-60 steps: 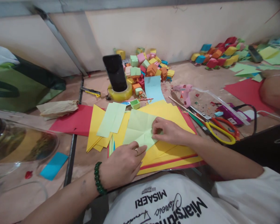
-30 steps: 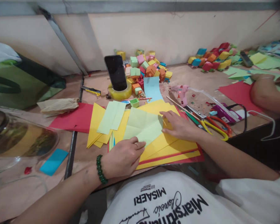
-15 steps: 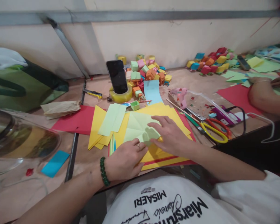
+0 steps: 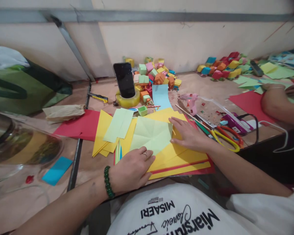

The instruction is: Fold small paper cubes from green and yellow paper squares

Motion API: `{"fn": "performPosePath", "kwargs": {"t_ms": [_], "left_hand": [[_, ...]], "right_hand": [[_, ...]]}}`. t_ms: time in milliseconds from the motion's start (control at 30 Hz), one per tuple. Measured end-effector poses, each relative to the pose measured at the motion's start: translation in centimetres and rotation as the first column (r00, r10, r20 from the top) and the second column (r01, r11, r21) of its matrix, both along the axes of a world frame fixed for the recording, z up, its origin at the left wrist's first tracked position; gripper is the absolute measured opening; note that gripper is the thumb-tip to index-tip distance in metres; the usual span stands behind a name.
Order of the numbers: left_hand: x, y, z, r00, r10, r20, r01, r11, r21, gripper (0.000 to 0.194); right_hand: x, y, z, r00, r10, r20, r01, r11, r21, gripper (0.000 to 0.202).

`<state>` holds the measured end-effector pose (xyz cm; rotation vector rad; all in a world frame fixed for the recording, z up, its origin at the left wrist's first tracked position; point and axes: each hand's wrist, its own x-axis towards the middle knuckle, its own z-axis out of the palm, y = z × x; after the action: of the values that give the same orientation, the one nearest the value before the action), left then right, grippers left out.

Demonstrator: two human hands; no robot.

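A pale green sheet of paper (image 4: 150, 133) with crossing crease lines lies on a stack of yellow sheets (image 4: 181, 160). My left hand (image 4: 134, 164), wearing a ring and a green bead bracelet, rests over the green sheet's near left edge, fingers laid down and slightly bent. At the sheet's right edge is my right hand (image 4: 187, 132), its fingers apart and nothing held. Cut pale green pieces (image 4: 119, 124) lie on yellow paper to the left. A small green paper box (image 4: 142, 111) stands behind the creased sheet.
Behind are a phone (image 4: 123, 80) on a tape roll (image 4: 128, 99) and many folded paper cubes (image 4: 149, 76). Scissors (image 4: 225, 138) and a pink glue gun (image 4: 191, 102) lie to the right. A glass teapot (image 4: 31, 143) is left. A co-worker's arm (image 4: 281, 104) reaches in at right.
My right hand has shifted right, off the creased green sheet to its edge, baring more of the sheet. My left hand has stayed nearly in place.
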<state>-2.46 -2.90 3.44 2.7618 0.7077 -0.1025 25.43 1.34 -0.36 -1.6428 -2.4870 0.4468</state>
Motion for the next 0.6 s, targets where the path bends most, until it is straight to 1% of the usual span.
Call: {"fn": "performPosePath", "kwargs": {"t_ms": [100, 200, 267, 367, 433, 467, 567, 600], "left_hand": [[-0.1, -0.1, -0.1, 1.0, 0.005, 0.023, -0.005, 1.0, 0.015, 0.02], [-0.2, 0.1, -0.2, 0.998, -0.009, 0.056, 0.006, 0.999, 0.051, 0.018], [-0.3, 0.4, -0.2, 0.996, -0.027, 0.081, 0.02, 0.997, 0.081, 0.02], [-0.8, 1.0, -0.5, 0.993, -0.029, 0.112, 0.014, 0.991, 0.132, 0.024], [-1.1, 1.5, -0.8, 0.991, -0.008, 0.137, -0.018, 0.982, 0.19, 0.026], [-1.2, 1.7, -1.0, 0.989, 0.008, 0.151, -0.043, 0.972, 0.229, 0.024], [-1.3, 2.0, -1.3, 0.981, 0.075, 0.179, -0.133, 0.932, 0.338, 0.016], [-1.2, 1.8, -1.4, 0.98, 0.087, 0.177, -0.146, 0.923, 0.357, 0.019]], "right_hand": [[1.1, 0.2, 0.5, 1.0, 0.02, -0.005, -0.02, 0.997, 0.08, 0.081], [1.0, 0.2, 0.8, 0.995, 0.091, -0.029, -0.08, 0.964, 0.253, 0.07], [0.5, 0.4, 0.7, 0.987, 0.162, -0.009, -0.147, 0.914, 0.379, 0.061], [-0.1, 0.6, 0.4, 0.953, 0.293, 0.072, -0.286, 0.802, 0.524, 0.044], [-0.4, 0.4, 0.4, 0.924, 0.361, 0.124, -0.365, 0.738, 0.567, 0.03], [-0.6, 0.2, 0.6, 0.913, 0.378, 0.152, -0.393, 0.72, 0.571, 0.025], [-1.9, -1.1, 1.7, 0.894, 0.368, 0.256, -0.448, 0.711, 0.542, 0.022], [-2.7, -1.7, 2.0, 0.886, 0.363, 0.29, -0.464, 0.709, 0.531, 0.024]]}}
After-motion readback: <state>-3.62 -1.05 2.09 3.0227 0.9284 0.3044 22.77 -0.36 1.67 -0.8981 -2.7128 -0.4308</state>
